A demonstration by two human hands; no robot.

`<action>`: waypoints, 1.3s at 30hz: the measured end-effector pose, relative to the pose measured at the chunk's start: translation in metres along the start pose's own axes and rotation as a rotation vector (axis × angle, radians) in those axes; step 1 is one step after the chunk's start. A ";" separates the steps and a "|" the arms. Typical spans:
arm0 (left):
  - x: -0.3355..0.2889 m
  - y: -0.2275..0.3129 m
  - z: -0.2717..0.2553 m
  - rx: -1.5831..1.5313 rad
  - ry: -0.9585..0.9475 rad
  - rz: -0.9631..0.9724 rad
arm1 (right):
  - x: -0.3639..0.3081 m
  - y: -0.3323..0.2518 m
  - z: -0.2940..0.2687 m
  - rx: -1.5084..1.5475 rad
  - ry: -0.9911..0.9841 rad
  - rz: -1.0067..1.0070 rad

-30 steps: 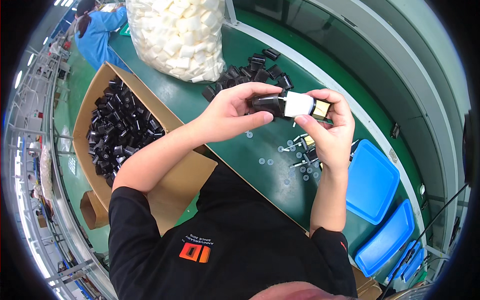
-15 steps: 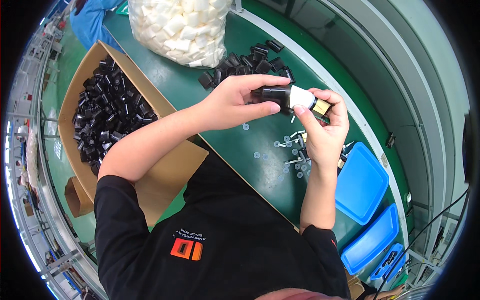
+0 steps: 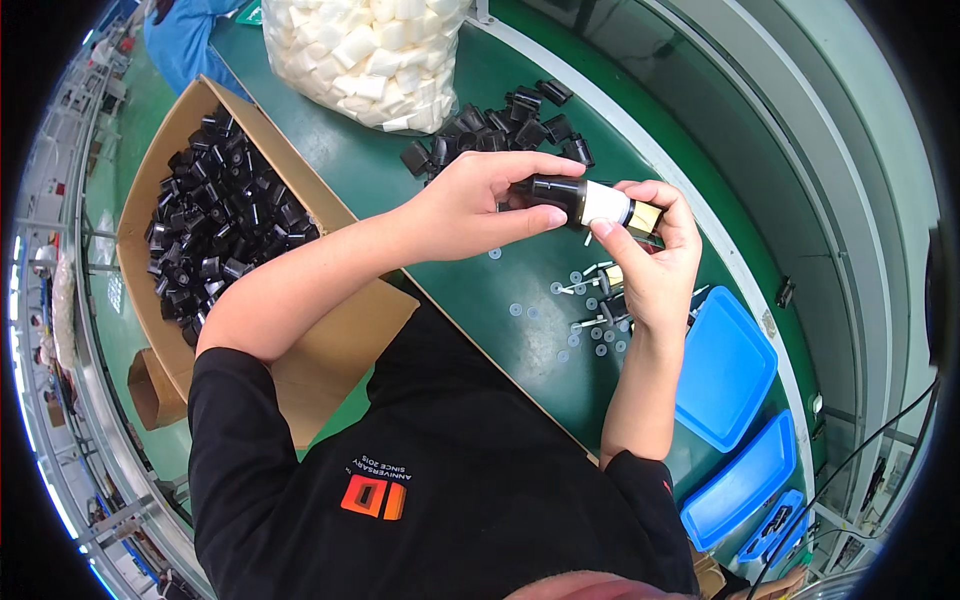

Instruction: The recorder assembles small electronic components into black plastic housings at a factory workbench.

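Above the green table, my left hand (image 3: 478, 205) is closed on a black plastic housing (image 3: 556, 193), thumb below and index finger above. The housing lies end to end with a white cylindrical sleeve (image 3: 604, 204), and the two touch. My right hand (image 3: 660, 255) grips the sleeve's other end, thumb on its near side and fingers curled behind. A yellow block-like part (image 3: 645, 216) sticks out past the sleeve, inside the right hand. How the parts join inside is hidden. Beyond the hands lies a pile of loose black housings (image 3: 510, 120).
A cardboard box (image 3: 335, 207) of black parts (image 3: 225, 200) stands at left. A clear bag of white foam-like pieces (image 3: 370, 65) sits at the back. Small translucent washers (image 3: 516, 310) and white pins lie below the hands. Blue trays (image 3: 728, 370) are at right.
The sleeve and housing have turned slightly in my hands, and a dark band now shows between the white sleeve and the yellow part. Both hands keep their grip.
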State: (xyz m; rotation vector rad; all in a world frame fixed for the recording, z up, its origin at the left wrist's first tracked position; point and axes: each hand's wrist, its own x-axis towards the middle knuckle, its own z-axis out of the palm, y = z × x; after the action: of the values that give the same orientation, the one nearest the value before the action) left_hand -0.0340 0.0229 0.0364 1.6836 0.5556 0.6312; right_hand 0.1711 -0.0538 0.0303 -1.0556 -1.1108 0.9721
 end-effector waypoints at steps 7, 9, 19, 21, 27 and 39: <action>0.001 -0.003 -0.004 0.147 -0.006 0.040 | 0.003 0.008 0.001 0.033 -0.030 0.061; 0.001 -0.003 -0.004 0.196 -0.012 0.032 | 0.003 0.011 0.002 0.053 -0.042 0.086; -0.005 0.012 0.012 0.121 0.132 0.309 | 0.008 0.035 0.003 0.681 -0.145 0.239; -0.008 0.011 0.012 0.180 0.084 0.363 | 0.007 0.048 0.001 0.803 -0.307 0.208; -0.014 0.025 0.027 0.482 0.237 0.588 | -0.012 0.066 0.023 1.203 -0.299 0.448; -0.018 0.022 0.032 0.642 0.232 0.644 | -0.019 0.088 0.022 1.193 -0.285 0.491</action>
State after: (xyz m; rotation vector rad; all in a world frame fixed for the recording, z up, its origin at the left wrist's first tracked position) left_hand -0.0255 -0.0165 0.0512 2.4464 0.3873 1.2121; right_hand 0.1395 -0.0487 -0.0568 -0.1756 -0.2896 1.8736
